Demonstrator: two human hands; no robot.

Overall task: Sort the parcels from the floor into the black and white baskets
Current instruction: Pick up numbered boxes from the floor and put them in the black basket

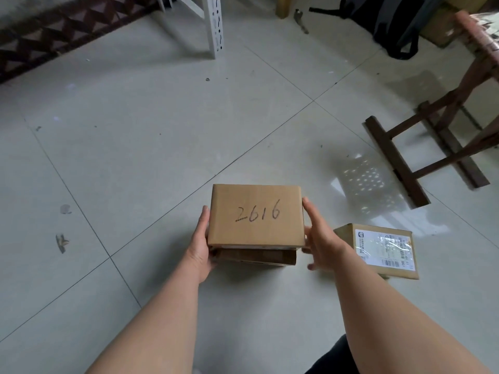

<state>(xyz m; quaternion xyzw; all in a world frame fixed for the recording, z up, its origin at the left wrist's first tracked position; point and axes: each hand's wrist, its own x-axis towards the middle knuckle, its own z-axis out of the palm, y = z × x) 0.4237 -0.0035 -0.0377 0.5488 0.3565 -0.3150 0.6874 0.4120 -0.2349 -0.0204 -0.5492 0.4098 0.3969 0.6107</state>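
A brown cardboard parcel marked "2616" [256,215] lies on top of a darker, flatter parcel [256,257]. My left hand [201,245] holds the left side of this stack, thumb along the upper box and fingers hidden beneath. My right hand [320,238] touches the right side with its fingers spread and fairly straight. Whether the stack rests on the floor or is lifted I cannot tell. A third parcel with a white shipping label [383,251] lies on the tiles just right of my right hand. No basket is in view.
A dark wooden stand [399,163] rises at the right. A white metal rack leg [214,28] stands at the top, with a black backpack [391,22] at the top right. A dark patterned rug [54,36] fills the top left. Pale floor tiles [135,157] spread out to the left.
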